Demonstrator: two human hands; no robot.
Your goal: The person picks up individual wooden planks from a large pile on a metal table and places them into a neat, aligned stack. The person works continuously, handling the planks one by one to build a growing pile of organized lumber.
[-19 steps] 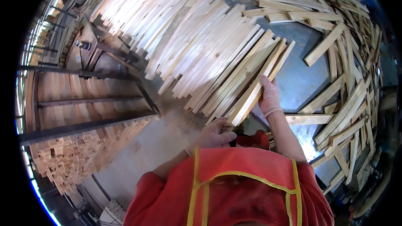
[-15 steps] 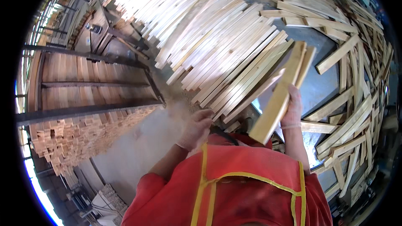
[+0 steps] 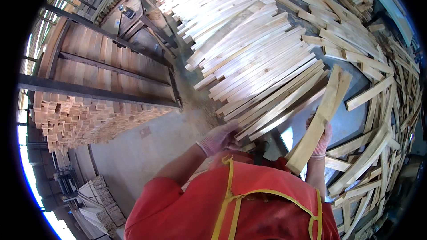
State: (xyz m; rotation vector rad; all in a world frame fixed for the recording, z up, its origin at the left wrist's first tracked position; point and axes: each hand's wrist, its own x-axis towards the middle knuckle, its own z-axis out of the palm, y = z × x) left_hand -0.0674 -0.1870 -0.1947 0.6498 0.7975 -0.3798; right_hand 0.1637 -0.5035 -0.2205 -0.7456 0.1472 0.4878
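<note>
Two wooden boards (image 3: 316,129), crossed in a narrow V, stand tilted in my right hand (image 3: 324,138). Its gloved fingers wrap round their right side, and the boards hide part of the hand. My left hand (image 3: 222,136), in a pale glove, is at the near ends of a row of light boards (image 3: 267,69). Its fingers are curled by the lowest board ends; whether they grip one is hidden. The closest boards in that row (image 3: 284,109) lie slightly fanned out, just left of the held pair.
A dark metal rack (image 3: 98,95) full of stacked wood stands at left. Loose boards (image 3: 360,151) lie heaped and crossing at right, and more (image 3: 329,22) at the far right. A small table (image 3: 133,24) is beyond the rack. Grey floor (image 3: 133,142) shows at left.
My left hand has come up to the near ends of the row. In my right hand the two boards have spread from lying side by side to a crossed V. The whole view has swung.
</note>
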